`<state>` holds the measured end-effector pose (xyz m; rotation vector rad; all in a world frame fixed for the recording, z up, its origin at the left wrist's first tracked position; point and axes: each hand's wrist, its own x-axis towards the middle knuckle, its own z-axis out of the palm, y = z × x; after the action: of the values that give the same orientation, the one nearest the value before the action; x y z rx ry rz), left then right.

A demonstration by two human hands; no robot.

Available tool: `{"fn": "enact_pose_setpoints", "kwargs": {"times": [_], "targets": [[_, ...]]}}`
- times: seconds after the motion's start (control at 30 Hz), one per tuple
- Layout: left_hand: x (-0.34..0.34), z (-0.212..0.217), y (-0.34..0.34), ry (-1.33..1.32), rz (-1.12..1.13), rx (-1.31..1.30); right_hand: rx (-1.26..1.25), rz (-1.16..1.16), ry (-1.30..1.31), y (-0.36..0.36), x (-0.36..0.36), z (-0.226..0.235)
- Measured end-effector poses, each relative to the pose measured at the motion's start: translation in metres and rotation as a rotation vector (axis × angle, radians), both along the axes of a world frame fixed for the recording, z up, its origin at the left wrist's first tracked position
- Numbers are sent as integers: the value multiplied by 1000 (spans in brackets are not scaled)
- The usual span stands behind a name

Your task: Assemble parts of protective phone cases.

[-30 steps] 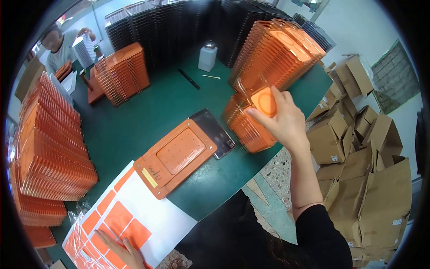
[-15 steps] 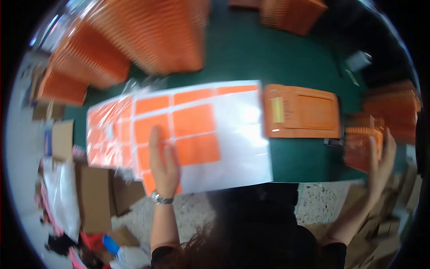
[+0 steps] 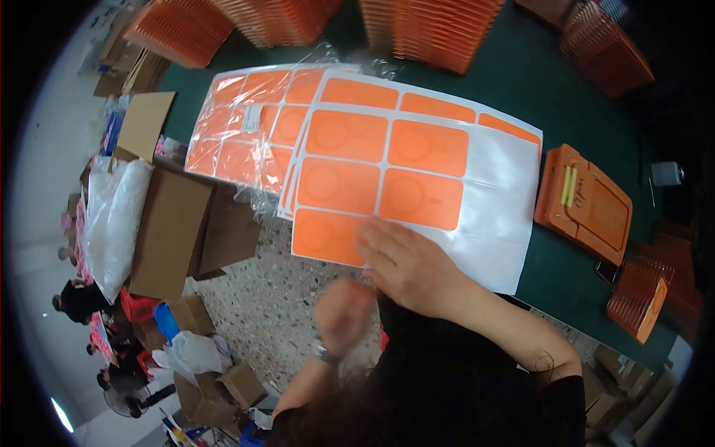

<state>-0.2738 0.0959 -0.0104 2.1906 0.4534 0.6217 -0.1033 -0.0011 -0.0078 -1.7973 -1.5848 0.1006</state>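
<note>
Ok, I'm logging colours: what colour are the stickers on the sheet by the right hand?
The stickers are orange; the head view shows them best.

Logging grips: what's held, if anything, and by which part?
Right hand at near edge of the top sheet, grip unclear; left hand blurred, hold unclear.

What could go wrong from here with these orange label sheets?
The top label sheet pokes past the near edge of the green table, so it might slip or crease by the right hand. The crinkled plastic wrap could snag sheets. The small orange stack stands near that edge; a bump might topple it.
</note>
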Motion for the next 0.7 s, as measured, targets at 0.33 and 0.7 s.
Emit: {"fn": "enact_pose_setpoints", "kwargs": {"times": [0.33,0.7], "targets": [[166,20,141,251,-525,-117,-193,-47,-77,49,-15,0],[191,0,142,296,-620,-230,-137,-303,53,74,-12,-22]]}}
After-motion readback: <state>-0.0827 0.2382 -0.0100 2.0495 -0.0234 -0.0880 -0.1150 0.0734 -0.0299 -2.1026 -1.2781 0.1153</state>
